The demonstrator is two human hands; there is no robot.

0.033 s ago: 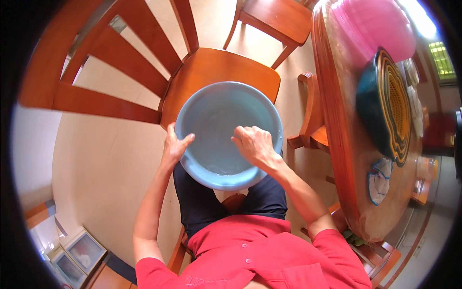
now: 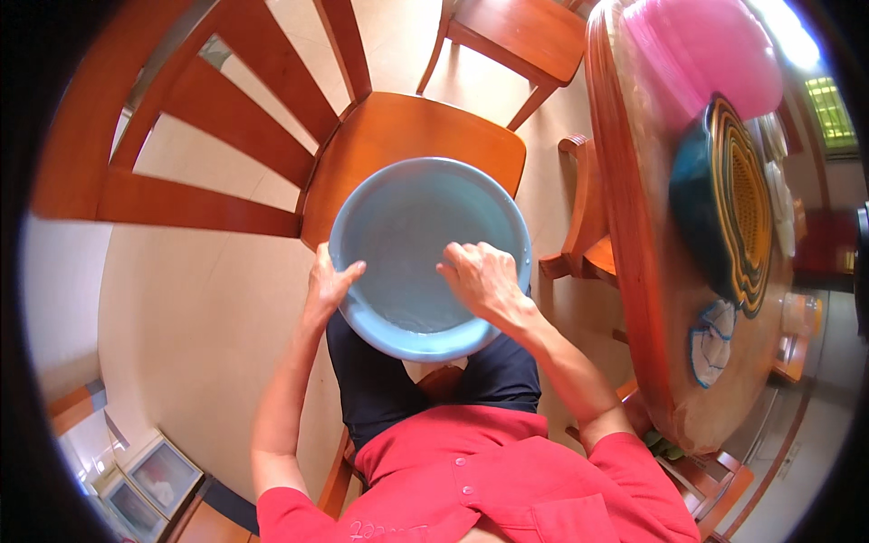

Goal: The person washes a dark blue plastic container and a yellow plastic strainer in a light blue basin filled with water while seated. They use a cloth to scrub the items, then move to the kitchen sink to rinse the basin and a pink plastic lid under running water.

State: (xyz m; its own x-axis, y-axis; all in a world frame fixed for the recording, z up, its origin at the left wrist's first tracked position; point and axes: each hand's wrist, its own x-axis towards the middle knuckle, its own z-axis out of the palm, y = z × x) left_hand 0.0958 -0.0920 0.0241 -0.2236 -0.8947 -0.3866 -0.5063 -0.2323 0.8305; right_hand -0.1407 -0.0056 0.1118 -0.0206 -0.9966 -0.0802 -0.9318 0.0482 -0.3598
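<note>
The room has a pale floor (image 2: 181, 317), with a wooden bench (image 2: 661, 389) along the right side and a wooden chair (image 2: 407, 122) directly in front of the seated person. A second chair (image 2: 525, 41) stands beyond it.

The blue basin (image 2: 403, 340) is at the centre, between the person's thighs and the seat of the front chair. Its near edge overlaps the dark trousers (image 2: 376, 371); its far edge overlaps the seat. Which of these bears its weight cannot be determined. The basin contains clear liquid, with glints along the near inner wall.

Left hand (image 2: 329, 282): grips the basin rim at the left, thumb over the inner side, fingers outside. Right hand (image 2: 484, 281): positioned over the right half of the basin interior, fingers curled inward. Whether it holds an object cannot be determined.

On the bench, a pink plastic vessel (image 2: 711, 54) is at the far end. Nearer are nested teal and yellow baskets (image 2: 695, 199), tilted on edge, and a whitish cloth (image 2: 710, 353) with blue edging.
</note>
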